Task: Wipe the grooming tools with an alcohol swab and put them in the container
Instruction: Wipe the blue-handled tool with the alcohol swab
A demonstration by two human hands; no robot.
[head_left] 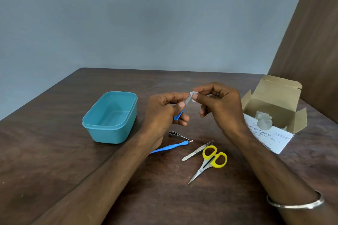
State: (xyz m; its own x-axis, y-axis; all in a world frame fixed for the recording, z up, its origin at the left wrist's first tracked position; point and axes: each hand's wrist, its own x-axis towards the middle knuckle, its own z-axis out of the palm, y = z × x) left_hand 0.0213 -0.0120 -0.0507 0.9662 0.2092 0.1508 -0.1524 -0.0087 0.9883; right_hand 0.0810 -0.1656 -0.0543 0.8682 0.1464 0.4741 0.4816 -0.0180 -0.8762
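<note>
My left hand point(162, 113) grips a blue-handled nail file point(180, 113) above the table, its metal blade pointing up and right. My right hand point(219, 107) pinches a small white alcohol swab point(193, 95) round the blade's tip. To the left stands the teal container point(95, 124), with nothing inside. Below my hands lie a metal nail clipper point(176, 135), a blue-handled cuticle tool point(170, 148), tweezers point(197, 150) and yellow-handled scissors point(210, 160).
An open cardboard box of alcohol swabs point(274, 115) sits at the right, by a brown wall panel point(314, 42). The dark wooden table point(54, 160) runs back to a grey wall. A metal bangle point(294, 204) circles my right wrist.
</note>
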